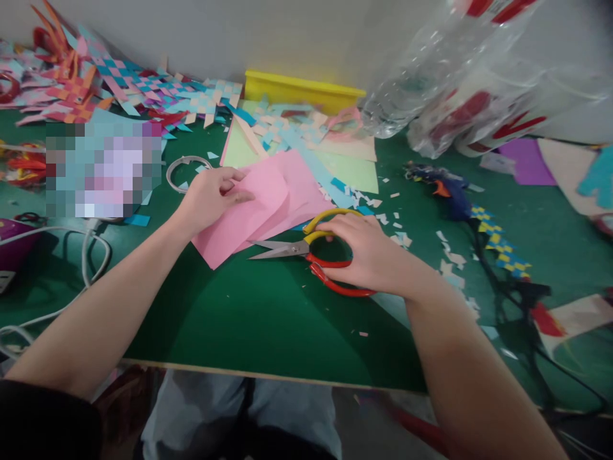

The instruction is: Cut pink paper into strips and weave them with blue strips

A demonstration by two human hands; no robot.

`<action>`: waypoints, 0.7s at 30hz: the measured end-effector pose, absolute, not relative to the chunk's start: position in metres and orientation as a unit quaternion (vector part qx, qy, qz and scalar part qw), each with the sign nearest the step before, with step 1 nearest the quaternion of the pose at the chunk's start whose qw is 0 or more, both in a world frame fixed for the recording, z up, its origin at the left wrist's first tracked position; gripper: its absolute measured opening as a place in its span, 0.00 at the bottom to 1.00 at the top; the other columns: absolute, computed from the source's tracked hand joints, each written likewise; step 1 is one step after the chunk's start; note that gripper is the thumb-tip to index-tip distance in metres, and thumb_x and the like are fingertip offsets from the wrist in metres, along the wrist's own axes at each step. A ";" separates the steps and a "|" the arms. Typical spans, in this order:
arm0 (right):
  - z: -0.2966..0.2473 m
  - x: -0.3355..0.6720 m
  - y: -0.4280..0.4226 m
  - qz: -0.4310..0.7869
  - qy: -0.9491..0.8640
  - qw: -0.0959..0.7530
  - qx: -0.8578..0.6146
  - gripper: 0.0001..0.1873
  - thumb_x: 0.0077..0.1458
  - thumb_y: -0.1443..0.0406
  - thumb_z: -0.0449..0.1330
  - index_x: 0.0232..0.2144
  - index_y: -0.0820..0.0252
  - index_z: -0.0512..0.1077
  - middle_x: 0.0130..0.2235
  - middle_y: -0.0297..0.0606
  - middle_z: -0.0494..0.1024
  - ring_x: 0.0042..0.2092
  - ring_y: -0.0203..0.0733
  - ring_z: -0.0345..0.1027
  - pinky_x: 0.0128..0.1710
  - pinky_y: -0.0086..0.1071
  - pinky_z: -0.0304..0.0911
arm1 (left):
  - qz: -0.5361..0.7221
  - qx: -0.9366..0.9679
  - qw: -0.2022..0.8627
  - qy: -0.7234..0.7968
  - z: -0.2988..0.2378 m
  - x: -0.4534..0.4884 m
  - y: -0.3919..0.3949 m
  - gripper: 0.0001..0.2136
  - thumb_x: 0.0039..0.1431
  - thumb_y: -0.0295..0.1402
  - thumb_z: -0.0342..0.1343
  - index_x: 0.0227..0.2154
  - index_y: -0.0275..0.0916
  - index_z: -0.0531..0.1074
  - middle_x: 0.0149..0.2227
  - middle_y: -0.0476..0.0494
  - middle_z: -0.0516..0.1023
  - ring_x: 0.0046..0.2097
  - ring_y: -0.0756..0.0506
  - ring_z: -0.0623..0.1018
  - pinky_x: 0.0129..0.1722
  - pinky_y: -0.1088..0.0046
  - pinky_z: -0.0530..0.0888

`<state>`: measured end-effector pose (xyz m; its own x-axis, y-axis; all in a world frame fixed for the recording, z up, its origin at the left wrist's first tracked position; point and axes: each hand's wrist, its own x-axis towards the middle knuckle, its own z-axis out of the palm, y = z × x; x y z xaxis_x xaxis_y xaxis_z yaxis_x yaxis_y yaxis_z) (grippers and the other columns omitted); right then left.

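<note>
My left hand [211, 195] pinches the upper left corner of a folded pink paper sheet [261, 211] that lies on the green table [268, 313]. My right hand [368, 252] rests on a pair of scissors [306, 249] with one yellow and one red handle, fingers curled into the loops. The blades are closed and point left, just below the pink paper's edge. The scissors lie flat on the table.
Green and peach sheets and woven paper strips [306, 140] lie behind the pink paper. A yellow box [301, 89] stands at the wall. Clear plastic bags [469, 83] sit at the back right, a blue glue gun [445, 188] and cable to the right. Paper scraps [450, 262] litter the table; white cables [86, 255] lie left.
</note>
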<state>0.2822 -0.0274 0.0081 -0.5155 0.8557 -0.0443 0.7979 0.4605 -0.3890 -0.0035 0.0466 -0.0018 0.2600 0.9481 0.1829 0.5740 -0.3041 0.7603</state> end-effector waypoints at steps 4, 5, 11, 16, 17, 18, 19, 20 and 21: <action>0.006 0.276 -0.026 0.172 -0.859 0.092 -0.473 0.18 0.49 0.59 0.62 0.44 0.54 0.70 0.50 0.42 0.76 0.55 0.54 0.67 0.55 0.49 0.55 | 0.325 0.749 0.291 0.499 -0.003 -0.004 0.048 0.08 0.52 0.35 0.63 0.33 0.38 0.74 0.17 0.59 0.49 0.25 0.51 0.62 0.39 0.72 0.67; 0.005 0.274 -0.026 0.168 -0.862 0.094 -0.468 0.19 0.48 0.59 0.62 0.44 0.54 0.70 0.49 0.42 0.76 0.55 0.54 0.67 0.54 0.49 0.56 | 0.324 0.751 0.289 0.496 -0.004 -0.004 0.048 0.08 0.52 0.35 0.63 0.32 0.38 0.74 0.17 0.60 0.49 0.25 0.51 0.60 0.39 0.72 0.67; 0.002 0.267 -0.023 0.149 -0.880 0.121 -0.435 0.21 0.50 0.59 0.62 0.47 0.57 0.70 0.51 0.43 0.77 0.55 0.53 0.68 0.53 0.47 0.58 | 0.317 0.756 0.282 0.498 -0.004 -0.003 0.049 0.08 0.52 0.36 0.63 0.31 0.38 0.73 0.18 0.60 0.48 0.24 0.52 0.54 0.37 0.72 0.66; 0.003 0.262 -0.020 0.148 -0.887 0.135 -0.417 0.19 0.51 0.61 0.62 0.46 0.57 0.71 0.51 0.43 0.77 0.55 0.51 0.69 0.52 0.45 0.59 | 0.314 0.756 0.284 0.500 -0.004 -0.002 0.049 0.09 0.51 0.37 0.64 0.31 0.38 0.72 0.17 0.60 0.48 0.25 0.51 0.56 0.36 0.73 0.65; 0.003 0.261 -0.020 0.148 -0.887 0.134 -0.416 0.19 0.52 0.62 0.63 0.46 0.57 0.71 0.51 0.43 0.77 0.55 0.51 0.69 0.52 0.45 0.59 | 0.316 0.756 0.281 0.499 -0.004 -0.002 0.049 0.09 0.51 0.37 0.64 0.31 0.38 0.72 0.17 0.60 0.48 0.25 0.51 0.56 0.37 0.73 0.65; 0.003 0.261 -0.020 0.148 -0.888 0.132 -0.415 0.18 0.52 0.61 0.63 0.47 0.57 0.71 0.51 0.43 0.77 0.55 0.51 0.69 0.51 0.44 0.59 | 0.317 0.757 0.279 0.498 -0.004 -0.001 0.049 0.09 0.51 0.38 0.64 0.31 0.38 0.72 0.17 0.60 0.48 0.25 0.51 0.56 0.37 0.72 0.65; 0.003 0.261 -0.020 0.147 -0.889 0.131 -0.414 0.18 0.53 0.61 0.63 0.47 0.57 0.71 0.52 0.43 0.78 0.55 0.50 0.69 0.51 0.44 0.59 | 0.316 0.758 0.278 0.498 -0.004 -0.001 0.049 0.09 0.52 0.38 0.64 0.31 0.38 0.73 0.18 0.60 0.48 0.25 0.51 0.56 0.37 0.72 0.65; 0.004 0.260 -0.021 0.146 -0.889 0.130 -0.414 0.18 0.53 0.61 0.62 0.47 0.57 0.71 0.52 0.43 0.78 0.55 0.50 0.69 0.51 0.44 0.59 | 0.315 0.758 0.278 0.498 -0.004 -0.001 0.049 0.09 0.52 0.38 0.64 0.31 0.39 0.73 0.18 0.60 0.48 0.25 0.51 0.56 0.37 0.72 0.65; 0.004 0.260 -0.021 0.145 -0.890 0.130 -0.413 0.17 0.54 0.60 0.62 0.47 0.57 0.72 0.52 0.42 0.78 0.55 0.50 0.69 0.51 0.44 0.60 | 0.314 0.758 0.281 0.498 -0.004 -0.001 0.049 0.09 0.52 0.37 0.64 0.31 0.39 0.73 0.18 0.60 0.48 0.25 0.51 0.55 0.37 0.72 0.65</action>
<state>0.2604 -0.0210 0.0037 -0.6252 0.7724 0.1118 0.6968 0.6170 -0.3658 -0.0010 0.0486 -0.0039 0.3069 0.9314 0.1958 0.5795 -0.3461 0.7378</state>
